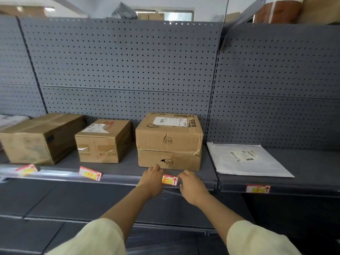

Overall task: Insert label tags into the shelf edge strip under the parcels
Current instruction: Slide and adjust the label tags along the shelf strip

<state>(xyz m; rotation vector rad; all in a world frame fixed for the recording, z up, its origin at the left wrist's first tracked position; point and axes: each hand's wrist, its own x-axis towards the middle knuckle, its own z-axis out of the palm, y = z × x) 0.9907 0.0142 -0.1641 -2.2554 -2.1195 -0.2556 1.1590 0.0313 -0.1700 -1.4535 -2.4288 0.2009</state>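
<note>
A red, white and yellow label tag (169, 180) sits at the shelf edge strip (121, 178), right below the stacked cardboard parcels (168, 142). My left hand (152, 181) pinches its left end and my right hand (191, 186) pinches its right end. Two more tags lie tilted in the strip: one (90, 173) under the middle box (104, 141), another (27, 169) under the left box (40, 138). A fourth tag (258, 188) sits in the strip of the right bay, under a white mailer bag (246, 160).
The grey pegboard back wall (121, 70) rises behind the parcels. An upright post (211, 115) splits the two shelf bays. A lower dark shelf (73, 203) runs beneath my arms. Boxes and bags sit on top of the unit.
</note>
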